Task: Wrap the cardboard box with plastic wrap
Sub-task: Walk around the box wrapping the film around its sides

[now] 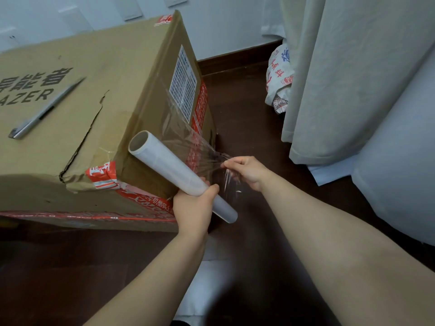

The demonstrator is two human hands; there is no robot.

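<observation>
You have just one camera, up on your head. It looks forward and down, close over your left hand (193, 208) and right hand (247, 171) in the middle of the frame. The cardboard box (70, 137) fills the upper left, the curtain (341, 78) the upper right, the dark floor (244, 102) between.

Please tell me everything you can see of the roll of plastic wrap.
The roll of whitish plastic wrap is film wound on a hollow tube, whose open end points up and left. It is tilted beside the corner of the brown cardboard box. The left hand grips it near its lower end. A clear, wrinkled sheet runs off it to the right hand, which pinches the bunched edge.
</observation>
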